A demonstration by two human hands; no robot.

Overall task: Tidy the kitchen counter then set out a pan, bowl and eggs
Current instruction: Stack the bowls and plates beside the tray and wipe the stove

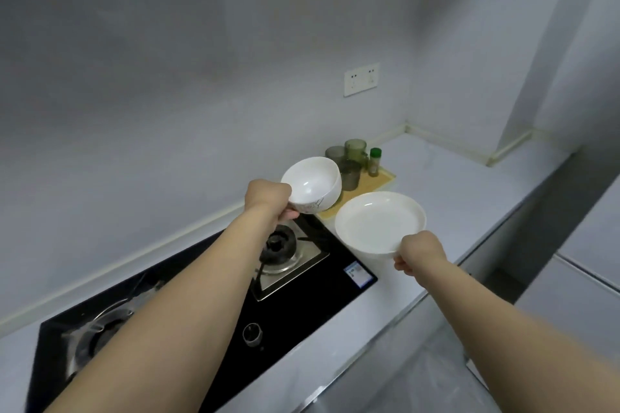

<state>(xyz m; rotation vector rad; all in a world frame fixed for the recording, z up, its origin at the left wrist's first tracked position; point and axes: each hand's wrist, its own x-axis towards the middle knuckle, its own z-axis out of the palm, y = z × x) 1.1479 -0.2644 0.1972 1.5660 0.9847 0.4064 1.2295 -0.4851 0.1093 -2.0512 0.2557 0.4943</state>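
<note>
My left hand (268,198) grips a white bowl (313,183) by its near rim and holds it tilted above the back right corner of the stove. My right hand (421,255) pinches the near edge of a white plate (379,221), which hangs above the counter just right of the stove. Bowl and plate are close together but apart. No pan or eggs are in view.
A black glass gas stove (322,292) with two burners fills the lower left. Behind the dishes a wooden tray (382,179) carries several glass cups and a green-capped spice jar (374,163). The white counter (469,191) runs right into the corner. A wall socket (361,79) sits above.
</note>
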